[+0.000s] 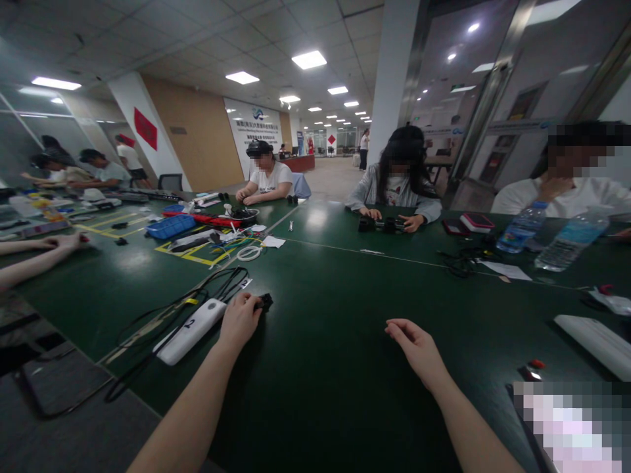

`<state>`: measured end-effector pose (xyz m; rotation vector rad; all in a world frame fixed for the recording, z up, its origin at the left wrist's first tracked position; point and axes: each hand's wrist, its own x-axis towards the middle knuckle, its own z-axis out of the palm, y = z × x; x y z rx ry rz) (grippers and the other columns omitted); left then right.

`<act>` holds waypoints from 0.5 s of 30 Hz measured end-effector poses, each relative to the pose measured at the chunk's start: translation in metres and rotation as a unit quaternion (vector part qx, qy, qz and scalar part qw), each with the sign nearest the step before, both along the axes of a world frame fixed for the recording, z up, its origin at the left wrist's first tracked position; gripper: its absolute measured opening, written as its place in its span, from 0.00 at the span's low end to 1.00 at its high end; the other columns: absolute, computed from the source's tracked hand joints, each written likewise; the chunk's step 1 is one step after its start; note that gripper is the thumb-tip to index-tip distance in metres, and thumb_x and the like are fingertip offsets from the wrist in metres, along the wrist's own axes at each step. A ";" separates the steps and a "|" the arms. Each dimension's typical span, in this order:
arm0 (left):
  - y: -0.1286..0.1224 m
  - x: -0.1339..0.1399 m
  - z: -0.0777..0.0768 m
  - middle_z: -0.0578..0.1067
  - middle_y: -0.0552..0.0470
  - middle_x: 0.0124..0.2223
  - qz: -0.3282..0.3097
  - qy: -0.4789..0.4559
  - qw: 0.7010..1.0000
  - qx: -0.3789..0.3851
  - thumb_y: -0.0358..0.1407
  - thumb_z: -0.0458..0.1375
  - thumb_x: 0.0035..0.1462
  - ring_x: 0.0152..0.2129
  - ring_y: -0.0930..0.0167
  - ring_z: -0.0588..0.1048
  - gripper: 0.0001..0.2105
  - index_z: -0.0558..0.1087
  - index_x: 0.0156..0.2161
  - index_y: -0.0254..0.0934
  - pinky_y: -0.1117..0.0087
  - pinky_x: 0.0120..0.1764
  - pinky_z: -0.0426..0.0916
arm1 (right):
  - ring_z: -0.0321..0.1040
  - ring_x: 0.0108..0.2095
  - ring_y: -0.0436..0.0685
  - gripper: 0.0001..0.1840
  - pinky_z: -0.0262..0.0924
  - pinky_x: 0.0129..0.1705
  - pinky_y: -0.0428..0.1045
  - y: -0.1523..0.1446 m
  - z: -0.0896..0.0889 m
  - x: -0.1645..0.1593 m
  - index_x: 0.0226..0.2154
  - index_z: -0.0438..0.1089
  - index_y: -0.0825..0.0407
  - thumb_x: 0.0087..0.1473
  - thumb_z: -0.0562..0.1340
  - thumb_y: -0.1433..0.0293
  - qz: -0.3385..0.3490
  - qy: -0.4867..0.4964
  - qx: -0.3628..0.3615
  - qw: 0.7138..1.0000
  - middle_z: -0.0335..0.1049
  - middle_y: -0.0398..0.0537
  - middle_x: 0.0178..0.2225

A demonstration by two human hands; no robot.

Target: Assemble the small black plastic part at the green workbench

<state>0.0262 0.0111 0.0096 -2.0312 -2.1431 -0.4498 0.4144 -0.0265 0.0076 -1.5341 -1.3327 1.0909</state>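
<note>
My left hand is closed on a small black blocky part at the green tabletop, left of the middle. The part's exact kind is too dark to make out. Just left of that hand lies a white power bank-like case marked "2", with black cables running past it. My right hand hovers over or rests on the table at centre right, its fingers pressed together and nothing visible in them. Bare tabletop lies between my hands.
A blue basket, a coiled white cable and loose wires lie ahead on the left. Two water bottles, another white case and a blurred-out screen are at right. Several people sit around the table; one handles black parts.
</note>
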 end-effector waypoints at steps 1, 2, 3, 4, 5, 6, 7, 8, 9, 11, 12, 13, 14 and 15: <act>0.000 0.001 0.001 0.64 0.45 0.46 0.005 0.009 1.000 0.007 0.36 0.51 0.50 0.44 0.62 0.64 0.10 0.69 0.39 0.39 0.62 0.45 0.59 | 0.65 0.40 0.59 0.16 0.60 0.39 0.53 0.000 0.001 0.000 0.35 0.69 0.46 0.44 0.58 0.57 -0.002 -0.001 -0.002 1.000 0.71 0.45 0.35; -0.001 0.001 0.001 0.65 0.45 0.47 0.010 0.012 1.000 0.011 0.36 0.51 0.49 0.45 0.60 0.63 0.11 0.68 0.39 0.39 0.60 0.46 0.59 | 0.65 0.40 0.59 0.16 0.60 0.39 0.53 -0.001 0.003 -0.001 0.35 0.69 0.46 0.44 0.58 0.57 -0.005 -0.001 -0.003 1.000 0.71 0.45 0.36; 0.000 0.002 0.001 0.65 0.44 0.47 0.014 0.007 1.000 0.012 0.36 0.51 0.49 0.45 0.60 0.63 0.12 0.67 0.40 0.38 0.60 0.46 0.59 | 0.65 0.40 0.59 0.15 0.60 0.39 0.53 -0.001 0.004 -0.001 0.35 0.69 0.46 0.44 0.58 0.57 -0.006 -0.001 -0.004 1.000 0.71 0.45 0.36; 0.000 0.001 0.000 0.66 0.44 0.47 0.015 -0.004 1.000 0.009 0.36 0.51 0.49 0.45 0.60 0.64 0.13 0.66 0.42 0.37 0.60 0.45 0.59 | 0.65 0.40 0.59 0.15 0.60 0.39 0.53 -0.002 0.005 -0.001 0.35 0.69 0.46 0.44 0.58 0.57 -0.005 0.000 -0.004 1.000 0.71 0.45 0.36; 0.001 0.000 -0.002 0.66 0.43 0.46 0.013 -0.020 1.000 0.004 0.36 0.51 0.49 0.43 0.61 0.65 0.15 0.65 0.44 0.36 0.60 0.45 0.59 | 0.65 0.40 0.59 0.15 0.60 0.40 0.53 -0.002 0.005 -0.001 0.35 0.69 0.46 0.44 0.58 0.58 -0.004 0.000 -0.004 1.000 0.71 0.45 0.36; 0.002 -0.001 -0.004 0.67 0.43 0.45 0.008 -0.038 0.999 -0.002 0.35 0.50 0.50 0.42 0.62 0.67 0.16 0.63 0.45 0.35 0.62 0.44 0.60 | 0.65 0.40 0.59 0.15 0.60 0.40 0.53 -0.002 0.005 -0.001 0.35 0.69 0.46 0.45 0.58 0.58 -0.002 0.001 -0.004 1.000 0.71 0.45 0.36; 0.002 -0.002 -0.005 0.68 0.44 0.44 -0.001 -0.056 0.998 -0.008 0.35 0.50 0.50 0.40 0.63 0.68 0.16 0.62 0.46 0.35 0.63 0.43 0.61 | 0.65 0.40 0.59 0.15 0.60 0.40 0.53 -0.001 0.004 -0.001 0.35 0.69 0.46 0.45 0.58 0.58 0.000 0.001 -0.004 1.000 0.71 0.45 0.36; 0.003 -0.003 -0.006 0.68 0.44 0.44 -0.010 -0.070 0.997 -0.014 0.34 0.50 0.50 0.39 0.65 0.68 0.16 0.62 0.46 0.35 0.64 0.42 0.61 | 0.65 0.40 0.59 0.15 0.60 0.40 0.53 -0.001 0.003 -0.001 0.35 0.69 0.47 0.45 0.58 0.58 0.001 0.002 -0.003 1.000 0.71 0.46 0.35; 0.004 -0.004 -0.007 0.68 0.45 0.44 -0.018 -0.080 0.996 -0.019 0.34 0.49 0.51 0.39 0.65 0.69 0.15 0.62 0.46 0.36 0.65 0.42 0.62 | 0.65 0.40 0.59 0.16 0.60 0.40 0.53 0.000 0.002 -0.001 0.35 0.69 0.47 0.45 0.58 0.58 0.000 0.003 -0.002 1.000 0.71 0.46 0.35; 0.004 -0.005 -0.007 0.68 0.47 0.45 -0.025 -0.084 0.996 -0.028 0.33 0.49 0.51 0.40 0.66 0.68 0.14 0.63 0.45 0.38 0.66 0.42 0.62 | 0.66 0.40 0.58 0.16 0.60 0.40 0.52 0.000 0.000 -0.001 0.35 0.69 0.47 0.45 0.58 0.57 -0.002 0.007 0.004 1.000 0.71 0.45 0.35; 0.004 -0.005 -0.006 0.68 0.47 0.45 -0.023 -0.082 0.996 -0.031 0.34 0.49 0.51 0.41 0.65 0.68 0.14 0.64 0.45 0.38 0.65 0.43 0.61 | 0.66 0.40 0.58 0.16 0.60 0.40 0.52 0.000 0.000 -0.001 0.35 0.69 0.47 0.45 0.58 0.57 -0.003 0.007 0.006 1.000 0.71 0.45 0.35; 0.004 -0.004 -0.005 0.68 0.47 0.46 -0.020 -0.079 0.996 -0.031 0.34 0.50 0.51 0.42 0.65 0.67 0.15 0.64 0.45 0.39 0.65 0.43 0.61 | 0.66 0.40 0.58 0.16 0.60 0.40 0.52 0.000 0.000 -0.001 0.35 0.69 0.47 0.45 0.58 0.57 -0.003 0.007 0.006 1.000 0.71 0.45 0.35; 0.004 -0.003 -0.005 0.68 0.47 0.46 -0.017 -0.075 0.997 -0.025 0.35 0.50 0.51 0.43 0.64 0.66 0.15 0.63 0.46 0.39 0.64 0.44 0.61 | 0.66 0.40 0.58 0.16 0.60 0.40 0.53 0.000 0.001 -0.001 0.35 0.69 0.47 0.45 0.58 0.57 -0.003 0.006 0.004 1.000 0.71 0.45 0.35; 0.005 -0.002 -0.005 0.68 0.47 0.46 -0.015 -0.070 0.997 -0.017 0.36 0.51 0.51 0.43 0.64 0.66 0.16 0.63 0.47 0.39 0.64 0.44 0.60 | 0.66 0.40 0.58 0.16 0.60 0.41 0.53 0.000 0.001 -0.002 0.35 0.69 0.47 0.45 0.57 0.57 -0.002 0.004 0.002 1.000 0.71 0.45 0.35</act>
